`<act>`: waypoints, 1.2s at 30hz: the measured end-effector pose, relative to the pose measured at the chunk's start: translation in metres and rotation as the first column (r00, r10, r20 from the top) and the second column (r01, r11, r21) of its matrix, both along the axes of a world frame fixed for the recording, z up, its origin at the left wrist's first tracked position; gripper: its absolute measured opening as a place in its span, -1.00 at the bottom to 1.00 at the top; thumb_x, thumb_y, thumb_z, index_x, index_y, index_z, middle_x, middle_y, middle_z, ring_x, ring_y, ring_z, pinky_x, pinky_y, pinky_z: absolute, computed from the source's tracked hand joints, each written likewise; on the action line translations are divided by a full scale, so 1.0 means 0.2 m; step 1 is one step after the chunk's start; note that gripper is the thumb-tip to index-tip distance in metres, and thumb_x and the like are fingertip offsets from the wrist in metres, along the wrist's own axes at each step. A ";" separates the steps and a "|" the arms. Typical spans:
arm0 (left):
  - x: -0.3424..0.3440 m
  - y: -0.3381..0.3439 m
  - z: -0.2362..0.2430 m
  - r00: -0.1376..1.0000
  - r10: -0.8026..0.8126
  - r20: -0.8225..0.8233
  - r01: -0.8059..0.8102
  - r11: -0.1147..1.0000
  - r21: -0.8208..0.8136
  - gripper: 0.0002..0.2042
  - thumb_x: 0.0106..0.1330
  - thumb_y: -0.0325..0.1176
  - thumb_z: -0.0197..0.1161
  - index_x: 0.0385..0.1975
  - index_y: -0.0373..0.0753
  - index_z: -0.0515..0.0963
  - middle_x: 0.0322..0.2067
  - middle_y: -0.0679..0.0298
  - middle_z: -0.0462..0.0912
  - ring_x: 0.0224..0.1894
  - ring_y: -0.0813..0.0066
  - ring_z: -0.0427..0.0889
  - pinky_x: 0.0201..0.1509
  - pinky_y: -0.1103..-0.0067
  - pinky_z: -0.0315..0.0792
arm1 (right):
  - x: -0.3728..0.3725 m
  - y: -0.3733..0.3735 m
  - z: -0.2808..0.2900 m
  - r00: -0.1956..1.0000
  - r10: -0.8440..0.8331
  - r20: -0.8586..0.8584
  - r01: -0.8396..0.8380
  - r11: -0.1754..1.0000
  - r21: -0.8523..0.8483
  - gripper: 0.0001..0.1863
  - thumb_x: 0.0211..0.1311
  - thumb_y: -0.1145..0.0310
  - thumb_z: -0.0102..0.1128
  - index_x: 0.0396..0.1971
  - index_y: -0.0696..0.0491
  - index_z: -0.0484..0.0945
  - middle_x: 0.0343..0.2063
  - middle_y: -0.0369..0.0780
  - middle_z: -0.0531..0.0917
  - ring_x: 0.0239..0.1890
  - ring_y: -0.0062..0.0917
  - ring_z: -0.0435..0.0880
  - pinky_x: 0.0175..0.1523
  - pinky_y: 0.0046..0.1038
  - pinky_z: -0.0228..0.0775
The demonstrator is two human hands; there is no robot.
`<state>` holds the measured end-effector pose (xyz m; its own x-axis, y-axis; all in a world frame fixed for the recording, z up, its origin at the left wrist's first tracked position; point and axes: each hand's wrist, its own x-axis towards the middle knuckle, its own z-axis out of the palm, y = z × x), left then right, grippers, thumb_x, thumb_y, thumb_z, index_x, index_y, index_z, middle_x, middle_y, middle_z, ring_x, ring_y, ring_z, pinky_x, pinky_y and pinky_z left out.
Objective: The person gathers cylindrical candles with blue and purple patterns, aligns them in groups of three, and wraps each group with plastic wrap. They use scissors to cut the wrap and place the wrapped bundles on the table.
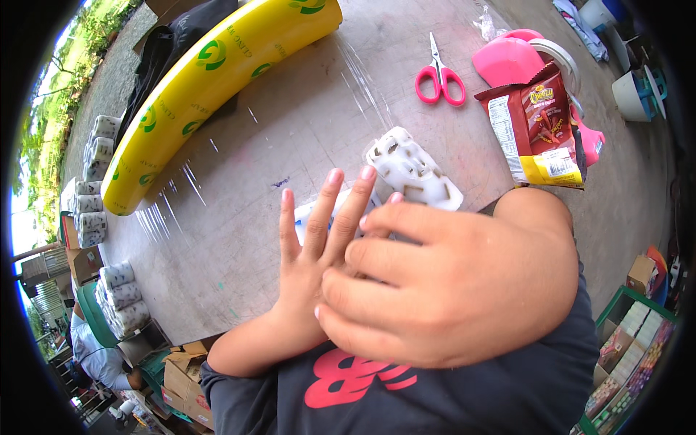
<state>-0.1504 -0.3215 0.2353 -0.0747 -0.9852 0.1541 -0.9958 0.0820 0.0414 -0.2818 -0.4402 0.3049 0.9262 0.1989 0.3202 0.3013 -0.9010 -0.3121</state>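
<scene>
My left hand [308,264] is above the near part of the grey table [261,145], back up and fingers spread; its thumb is hidden. Across it lies my right hand [449,283], its fingers bent but apart and touching the back of the left one. The right thumb is out of sight, and no object shows in either hand. Just beyond the fingers rests a white, clear-wrapped bundle [413,172] with dark patches. Another whitish wrapped bundle [308,217] is partly covered by my left fingers.
A long yellow roll with green print [217,72] lies at the far left. Pink-handled scissors [438,78], a red snack bag [540,123] and a pink container [507,59] sit far right. Several wrapped bundles [123,293] stand along the left edge. Another person [101,355] is lower left.
</scene>
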 end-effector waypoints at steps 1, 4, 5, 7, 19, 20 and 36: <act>0.00 -0.02 0.04 0.997 -0.070 -0.039 0.070 0.998 -0.008 -0.52 0.31 -0.12 -0.02 0.24 0.00 0.40 0.36 0.29 0.25 0.43 0.22 0.15 0.47 0.03 -0.20 | -0.02 0.03 0.02 0.995 0.090 -0.035 -0.090 0.996 0.019 -0.73 -0.03 0.26 0.15 -0.33 0.07 0.56 -0.36 -0.28 0.57 -0.25 -0.52 0.56 -0.11 -0.45 0.41; 0.00 -0.08 0.10 0.968 -0.212 -0.134 0.230 0.965 0.130 -0.30 0.09 -0.04 0.24 0.33 0.07 0.28 0.40 0.34 0.17 0.43 0.31 0.14 0.49 0.08 -0.18 | -0.04 0.03 0.08 0.933 0.344 -0.109 -0.336 0.938 0.084 -0.77 -0.03 0.27 0.12 -0.37 0.07 0.55 -0.39 -0.31 0.57 -0.28 -0.55 0.56 -0.12 -0.48 0.41; 0.00 -0.09 0.10 0.966 -0.220 -0.136 0.238 0.962 0.134 -0.25 0.04 -0.03 0.28 0.33 0.08 0.27 0.39 0.34 0.17 0.43 0.31 0.14 0.48 0.08 -0.18 | -0.04 0.02 0.10 0.898 0.422 -0.127 -0.410 0.905 0.110 -0.77 -0.03 0.27 0.12 -0.38 0.06 0.54 -0.39 -0.32 0.57 -0.28 -0.56 0.56 -0.12 -0.49 0.41; 0.00 -0.10 0.07 0.960 -0.241 -0.141 0.260 0.955 0.142 -0.16 -0.07 -0.02 0.37 0.35 0.10 0.25 0.39 0.34 0.16 0.42 0.31 0.14 0.48 0.08 -0.19 | -0.05 0.03 0.08 0.902 0.426 -0.067 -0.411 0.897 0.163 -0.81 -0.02 0.25 0.12 -0.45 0.05 0.54 -0.42 -0.31 0.57 -0.32 -0.53 0.56 -0.12 -0.47 0.40; 0.04 -0.10 0.03 0.925 -0.269 -0.269 0.288 0.957 0.033 -0.35 -0.06 -0.14 0.40 0.15 0.03 0.43 0.37 0.31 0.23 0.40 0.17 0.18 0.46 0.12 -0.04 | -0.39 -0.08 -0.03 0.641 -0.405 0.652 0.617 0.777 -0.123 -0.70 0.33 0.26 -0.05 -0.18 0.16 0.55 -0.25 -0.17 0.62 -0.11 -0.42 0.58 0.19 -0.20 0.31; 0.04 -0.11 0.04 0.919 -0.280 -0.277 0.307 0.950 0.061 -0.35 -0.06 -0.13 0.42 0.15 0.02 0.43 0.36 0.29 0.25 0.40 0.16 0.18 0.45 0.12 -0.03 | -0.46 -0.09 -0.10 0.459 -0.492 0.739 0.786 0.613 -0.080 -0.68 0.35 0.23 -0.05 -0.11 0.14 0.54 -0.18 -0.13 0.61 -0.03 -0.35 0.54 0.20 -0.16 0.29; 0.03 -0.08 0.09 0.959 -0.233 -0.159 0.257 0.955 0.151 -0.24 -0.04 -0.14 0.43 0.29 0.14 0.35 0.35 0.30 0.23 0.40 0.13 0.16 0.44 0.12 0.01 | -0.29 -0.46 -0.01 0.300 -0.954 0.026 0.954 0.300 -0.007 -0.60 0.13 0.20 0.39 -0.13 0.13 0.58 -0.33 -0.15 0.72 -0.37 -0.47 0.73 -0.28 -0.53 0.51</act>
<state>-0.1449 -0.3371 0.2535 -0.3069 -0.9516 0.0139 -0.9294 0.3029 0.2109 -0.3390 -0.5329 0.3026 0.4674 -0.8150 0.3426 -0.7687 -0.5660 -0.2979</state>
